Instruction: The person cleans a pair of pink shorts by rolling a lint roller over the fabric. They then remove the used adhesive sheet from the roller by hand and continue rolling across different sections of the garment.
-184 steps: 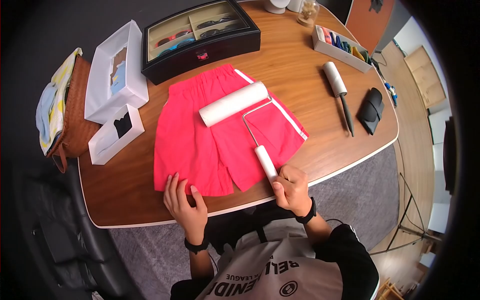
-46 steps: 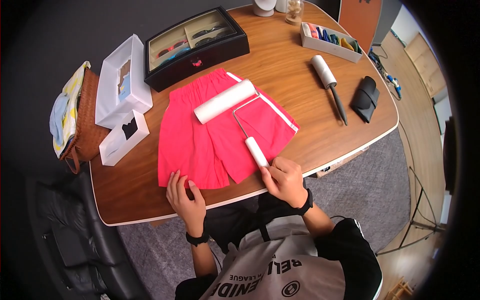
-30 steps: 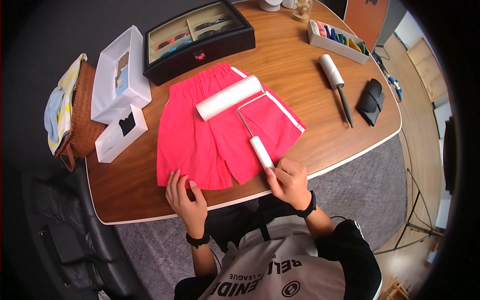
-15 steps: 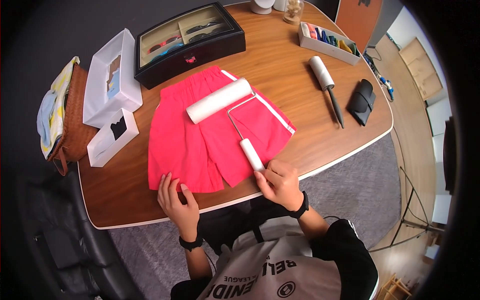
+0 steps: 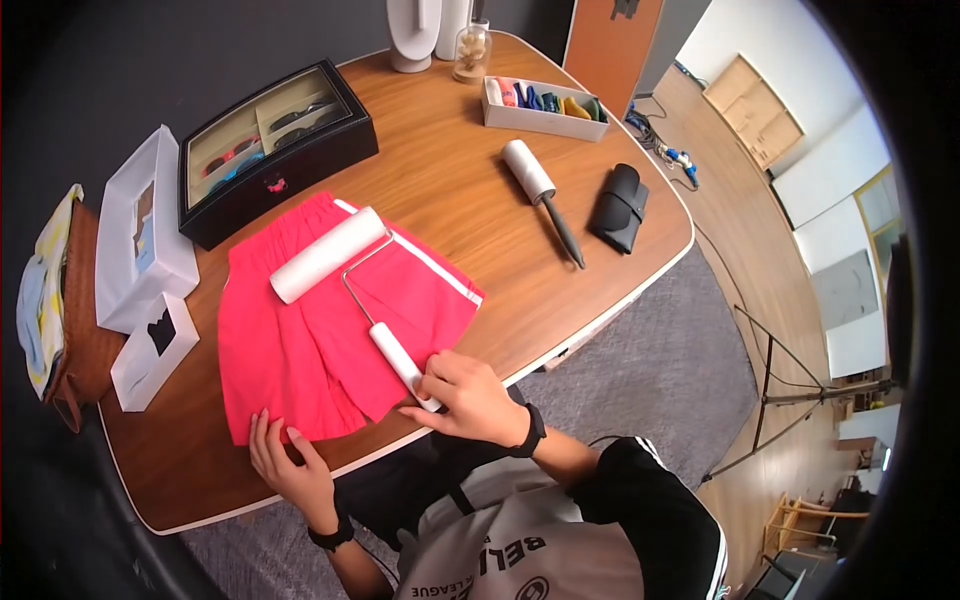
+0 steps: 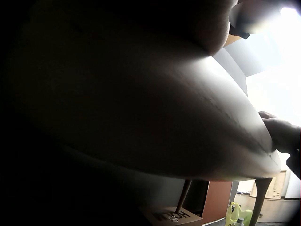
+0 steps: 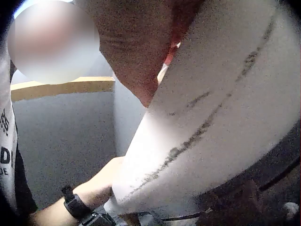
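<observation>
In the head view, pink shorts (image 5: 300,350) with a white side stripe lie spread flat on the wooden table. A lint roller (image 5: 330,255) with a wire neck and white handle rests across their upper half. My right hand (image 5: 470,400) pinches the lower end of that handle near the table edge, fingers curled over it and thumb below, the handle's tip showing between them. My left hand (image 5: 290,465) lies with relaxed fingers on the bottom hem of the left leg. Both wrist views mostly show the pale, dim underside of the table.
Behind the shorts stands a black sunglasses case (image 5: 275,180). White boxes (image 5: 155,350) and a woven basket (image 5: 85,300) line the left side. To the right lie a second, grey-handled lint roller (image 5: 528,172), a black pouch (image 5: 620,210) and a box of rolled socks (image 5: 545,120).
The head view has swung right, shifting everything left in it. My right thumb has slid off the handle, leaving its end exposed. Roller, shorts and left hand keep their places on the table.
</observation>
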Demonstrator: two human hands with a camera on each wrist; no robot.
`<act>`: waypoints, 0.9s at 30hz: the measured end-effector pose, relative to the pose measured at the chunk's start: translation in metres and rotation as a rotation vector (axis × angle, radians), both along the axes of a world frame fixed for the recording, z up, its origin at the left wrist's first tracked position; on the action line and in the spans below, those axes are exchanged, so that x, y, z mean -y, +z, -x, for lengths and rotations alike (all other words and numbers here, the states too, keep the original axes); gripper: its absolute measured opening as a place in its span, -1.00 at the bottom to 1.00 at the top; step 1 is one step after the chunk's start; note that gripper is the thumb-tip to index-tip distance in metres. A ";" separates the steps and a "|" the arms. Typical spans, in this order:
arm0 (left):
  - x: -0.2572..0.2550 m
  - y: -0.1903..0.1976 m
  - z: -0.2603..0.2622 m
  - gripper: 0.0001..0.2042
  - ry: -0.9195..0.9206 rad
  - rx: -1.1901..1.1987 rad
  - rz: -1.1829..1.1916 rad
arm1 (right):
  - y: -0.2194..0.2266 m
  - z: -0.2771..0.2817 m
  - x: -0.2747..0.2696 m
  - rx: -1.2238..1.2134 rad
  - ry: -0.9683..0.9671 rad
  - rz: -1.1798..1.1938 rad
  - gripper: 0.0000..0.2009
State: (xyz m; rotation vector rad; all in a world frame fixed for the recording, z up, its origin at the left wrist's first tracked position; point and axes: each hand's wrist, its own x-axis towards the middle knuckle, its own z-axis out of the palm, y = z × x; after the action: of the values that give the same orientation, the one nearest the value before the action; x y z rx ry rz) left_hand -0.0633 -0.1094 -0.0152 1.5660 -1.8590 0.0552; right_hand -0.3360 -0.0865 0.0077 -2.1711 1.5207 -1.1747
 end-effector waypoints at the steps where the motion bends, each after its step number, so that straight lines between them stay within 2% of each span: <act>1: 0.000 0.001 0.000 -0.84 0.001 0.008 -0.002 | 0.000 0.000 -0.001 -0.037 0.000 0.027 -0.70; 7: -0.001 0.001 -0.001 -0.84 0.012 0.010 -0.017 | -0.001 0.003 -0.025 -0.137 0.022 0.039 -0.76; 13: -0.002 0.001 -0.001 -0.83 0.008 -0.002 -0.016 | 0.005 0.010 -0.056 0.043 0.036 0.016 -0.80; 16: -0.002 -0.002 -0.004 -0.82 0.028 0.025 -0.027 | 0.012 0.012 -0.042 0.048 0.065 0.106 -0.78; 20: -0.003 -0.001 -0.005 -0.80 0.003 0.023 -0.023 | 0.004 0.006 -0.012 -0.002 -0.035 0.019 -0.70; 23: -0.003 -0.001 -0.005 -0.82 0.009 -0.003 -0.026 | 0.001 0.002 0.006 0.026 -0.047 0.107 -0.68; 25: -0.006 0.000 -0.005 -0.82 0.027 0.000 -0.033 | 0.008 0.001 0.002 0.067 -0.026 0.092 -0.68; 27: -0.003 -0.001 -0.004 -0.83 0.034 -0.002 -0.029 | 0.010 0.005 -0.005 0.141 0.034 0.199 -0.66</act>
State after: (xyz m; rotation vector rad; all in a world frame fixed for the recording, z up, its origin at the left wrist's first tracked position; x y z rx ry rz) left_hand -0.0594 -0.1065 -0.0160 1.6168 -1.8386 0.0424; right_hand -0.3413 -0.0815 0.0172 -2.1721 1.3550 -1.4907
